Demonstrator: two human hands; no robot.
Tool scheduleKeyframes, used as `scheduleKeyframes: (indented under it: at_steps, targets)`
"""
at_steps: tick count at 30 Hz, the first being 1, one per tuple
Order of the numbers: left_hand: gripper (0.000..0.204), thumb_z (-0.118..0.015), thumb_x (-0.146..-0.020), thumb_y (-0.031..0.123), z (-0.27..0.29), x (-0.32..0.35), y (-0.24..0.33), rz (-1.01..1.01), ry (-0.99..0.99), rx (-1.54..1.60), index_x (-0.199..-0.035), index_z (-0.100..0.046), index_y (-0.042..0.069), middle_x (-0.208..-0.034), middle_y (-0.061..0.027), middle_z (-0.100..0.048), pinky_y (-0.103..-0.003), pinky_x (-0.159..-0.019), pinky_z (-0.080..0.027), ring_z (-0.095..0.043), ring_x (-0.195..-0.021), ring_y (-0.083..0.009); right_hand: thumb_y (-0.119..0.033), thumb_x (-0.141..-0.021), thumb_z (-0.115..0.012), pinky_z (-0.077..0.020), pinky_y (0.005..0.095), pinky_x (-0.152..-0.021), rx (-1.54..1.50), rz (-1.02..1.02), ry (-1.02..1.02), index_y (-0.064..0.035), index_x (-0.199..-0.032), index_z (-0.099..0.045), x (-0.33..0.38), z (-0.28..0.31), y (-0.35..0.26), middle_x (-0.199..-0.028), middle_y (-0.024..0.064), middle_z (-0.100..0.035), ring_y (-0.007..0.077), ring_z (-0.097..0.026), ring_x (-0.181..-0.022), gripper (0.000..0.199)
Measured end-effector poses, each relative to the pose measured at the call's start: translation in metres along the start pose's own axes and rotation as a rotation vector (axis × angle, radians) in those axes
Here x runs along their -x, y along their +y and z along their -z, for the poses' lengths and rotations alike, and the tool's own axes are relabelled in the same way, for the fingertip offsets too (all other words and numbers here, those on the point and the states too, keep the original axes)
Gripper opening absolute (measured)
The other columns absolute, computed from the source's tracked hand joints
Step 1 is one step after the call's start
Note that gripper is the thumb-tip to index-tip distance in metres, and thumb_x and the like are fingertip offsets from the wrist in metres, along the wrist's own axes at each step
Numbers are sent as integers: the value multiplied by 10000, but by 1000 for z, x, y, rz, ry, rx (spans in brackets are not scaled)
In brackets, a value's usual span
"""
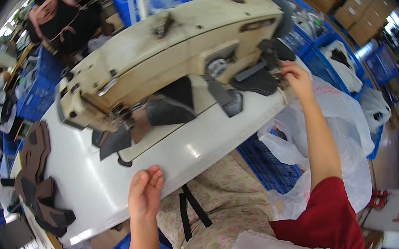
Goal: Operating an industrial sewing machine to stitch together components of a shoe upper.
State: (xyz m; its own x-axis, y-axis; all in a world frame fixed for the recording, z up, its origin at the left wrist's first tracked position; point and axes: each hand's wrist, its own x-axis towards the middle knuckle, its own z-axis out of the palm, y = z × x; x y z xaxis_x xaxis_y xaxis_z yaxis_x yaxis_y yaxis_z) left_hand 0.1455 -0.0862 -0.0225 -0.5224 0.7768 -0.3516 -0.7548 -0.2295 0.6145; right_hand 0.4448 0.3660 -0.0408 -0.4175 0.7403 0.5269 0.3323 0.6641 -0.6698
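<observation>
At the bench's (87, 183) right end, right hand (298, 78) bends its fingers by the machine (172, 60), hold unclear.
Left hand (145, 191) half-open, empty; an accidental start could nip the right.

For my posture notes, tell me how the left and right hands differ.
The left hand is by the front edge of the white table; the right hand is at the right end of the sewing machine.
The left hand looks empty, fingers loosely curled; the right hand's fingertips pinch together near dark metal fittings, any grip unclear.
Both are bare.
</observation>
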Motion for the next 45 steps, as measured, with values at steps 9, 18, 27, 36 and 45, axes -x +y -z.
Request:
scheduleKeyframes:
  at_steps: [9, 18, 27, 36, 45]
  targets:
    - [49, -659, -895, 43, -32, 0, -15, -185, -27, -433, -913, -631, 6, -1058, -120, -670, -310, -902, -480, -631, -990, -187, -61, -668, -672, -530, 418, -848, -288, 743, -685, -96, -1158, -610, 60, -120, -287, -1058, 81, -660, 306, -639, -999, 495]
    - [94, -693, -857, 32, -16, 9, -1, -663, 134, -1123, -876, -607, -3, -987, -87, -663, -290, -753, -482, -578, -788, -144, -106, -784, -643, -513, 421, -684, -429, 528, -1007, -106, -1307, -525, 78, -192, -294, -998, 117, -669, 329, -650, -833, 536]
    - [124, -742, -821, 108, -15, -31, 52, -501, 25, -1248, -842, -665, 12, -823, -40, -667, -272, -699, -472, -584, -761, -133, -133, -786, -674, -490, 404, -639, -223, 479, -823, -85, -850, -667, 59, -203, -297, -768, 80, -605, 298, -621, -738, 80]
    - [210, -751, -851, 203, -12, -65, 83, -34, -79, -1063, -878, -680, 8, -776, -20, -657, -225, -652, -458, -584, -699, -89, -127, -799, -674, -477, 387, -601, -310, 449, -792, -79, -860, -685, 44, -215, -292, -751, 105, -625, 296, -618, -685, 78]
    - [219, -727, -817, 200, -11, -107, 96, -45, -94, -1250, -836, -703, -17, -739, -45, -660, -248, -608, -451, -567, -654, -106, -146, -783, -671, -491, 383, -574, -106, 256, -730, -91, -818, -689, 40, -237, -290, -676, 108, -640, 294, -634, -619, 68]
